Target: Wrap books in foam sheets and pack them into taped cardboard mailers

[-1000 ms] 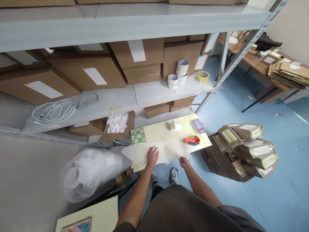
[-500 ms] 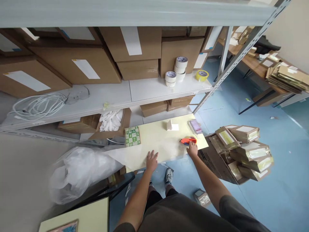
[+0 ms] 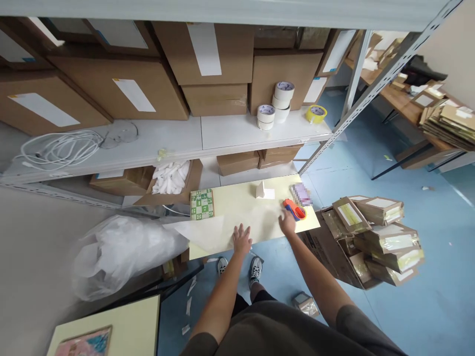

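Note:
My left hand (image 3: 242, 239) lies with fingers spread on a thin, translucent white sheet (image 3: 208, 232) on the pale yellow tabletop (image 3: 237, 198). Close to the front edge, my right hand (image 3: 287, 223) is over the table; its fingers are blurred and I see nothing clearly held in them. Just beyond it, at the right end, rests an orange and blue tape dispenser (image 3: 294, 209). A green-and-white number-patterned board (image 3: 202, 204) lies at the left end. A small folded white card (image 3: 264, 191) stands near the back edge, beside a pixelated purple item (image 3: 301, 194).
A bulky clear plastic bag (image 3: 126, 254) of white material adjoins the table's left. On the right, a large carton (image 3: 330, 252) is heaped with wrapped parcels (image 3: 386, 232). Behind, a metal shelf (image 3: 159, 138) holds boxes, a coiled white cable (image 3: 61, 151) and tape rolls (image 3: 284, 99).
My right hand has come away from the tape dispenser, moving left; the dispenser now lies turned at another angle. My left hand has shifted slightly right. The view has also moved a little.

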Available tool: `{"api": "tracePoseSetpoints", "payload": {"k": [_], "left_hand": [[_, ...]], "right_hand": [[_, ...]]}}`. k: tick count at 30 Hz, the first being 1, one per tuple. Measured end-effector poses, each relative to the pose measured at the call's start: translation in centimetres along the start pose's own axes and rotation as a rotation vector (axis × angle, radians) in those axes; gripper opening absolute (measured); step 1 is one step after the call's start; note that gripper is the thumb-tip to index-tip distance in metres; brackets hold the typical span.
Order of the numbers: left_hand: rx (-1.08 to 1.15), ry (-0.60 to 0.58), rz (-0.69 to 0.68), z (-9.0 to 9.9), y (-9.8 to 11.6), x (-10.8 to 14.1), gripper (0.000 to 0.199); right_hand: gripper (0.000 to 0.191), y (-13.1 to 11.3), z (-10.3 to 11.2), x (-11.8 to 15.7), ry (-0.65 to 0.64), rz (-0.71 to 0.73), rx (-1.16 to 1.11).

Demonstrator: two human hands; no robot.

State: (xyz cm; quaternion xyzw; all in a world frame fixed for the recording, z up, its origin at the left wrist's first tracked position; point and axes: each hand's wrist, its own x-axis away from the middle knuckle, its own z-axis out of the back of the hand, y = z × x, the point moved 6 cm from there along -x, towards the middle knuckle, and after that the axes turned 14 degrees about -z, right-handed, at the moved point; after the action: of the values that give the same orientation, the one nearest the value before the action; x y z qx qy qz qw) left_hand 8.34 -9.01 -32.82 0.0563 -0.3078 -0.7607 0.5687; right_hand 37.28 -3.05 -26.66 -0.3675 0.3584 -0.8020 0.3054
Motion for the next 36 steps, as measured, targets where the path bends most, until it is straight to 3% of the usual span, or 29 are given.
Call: {"api": "tracePoseSetpoints", "payload": {"k": [1,3,5,6,9,14,16,18,22,27,29,31,33,36], "left_hand": [[0.003,0.004,0.011,-0.1,0.4,-0.4,0.075],[-0.011,0.010,0.002,0.1,0.9,-1.0,0.076],[-0.051,0.029,-0.040,0.6,0.8,-1.0,0.075],[-0.076,0.046,-0.065,1.0,0.5,-0.7,0.073],[-0.141,0.093,-0.096,1.9,-1.4,1.0,0.060],[-0.160,0.069,-0.051,1.2,-4.9,4.1,0.064],[-0.157,0.071,-0.061,0.6,-5.4,4.5,0.067],[-0.157,0.081,-0.055,0.2,-5.6,4.6,0.067],[-0.150,0.072,-0.031,-0.2,-5.8,4.4,0.068],[-0.151,0.086,-0.040,0.0,-5.5,4.3,0.065],[-0.160,0.111,-0.046,0.1,-5.3,4.3,0.065],[-0.170,0.132,-0.044,0.2,-5.1,4.3,0.066],[-0.177,0.141,-0.046,0.3,-5.0,4.3,0.067],[-0.185,0.138,-0.052,0.3,-4.9,4.4,0.064]], "right_hand": [[0.032,0.3,-1.7,1.3,-0.097,0.035,0.045],[0.050,1.1,-5.7,3.9,-0.387,0.130,0.351],[0.063,2.3,-8.2,5.5,-0.529,0.138,0.682],[0.066,2.6,-8.8,5.7,-0.539,0.138,0.814],[0.064,0.6,-9.3,4.6,-0.410,0.182,0.968],[0.070,-7.7,-9.8,0.3,-0.061,0.384,0.651],[0.079,-10.0,-10.6,-2.1,0.020,0.360,0.537],[0.086,-10.9,-11.6,-4.8,0.057,0.216,0.450],[0.062,-9.9,-12.6,-9.0,0.028,-0.084,0.293],[0.067,-8.1,-9.8,-9.6,0.142,-0.106,0.259],[0.066,-7.9,-9.3,-8.8,0.162,-0.034,0.314],[0.060,-8.0,-10.5,-7.8,0.056,0.116,0.472],[0.055,-7.3,-12.8,-6.7,-0.133,0.223,0.701],[0.057,-4.8,-15.3,-5.8,-0.325,0.198,0.954]]}}
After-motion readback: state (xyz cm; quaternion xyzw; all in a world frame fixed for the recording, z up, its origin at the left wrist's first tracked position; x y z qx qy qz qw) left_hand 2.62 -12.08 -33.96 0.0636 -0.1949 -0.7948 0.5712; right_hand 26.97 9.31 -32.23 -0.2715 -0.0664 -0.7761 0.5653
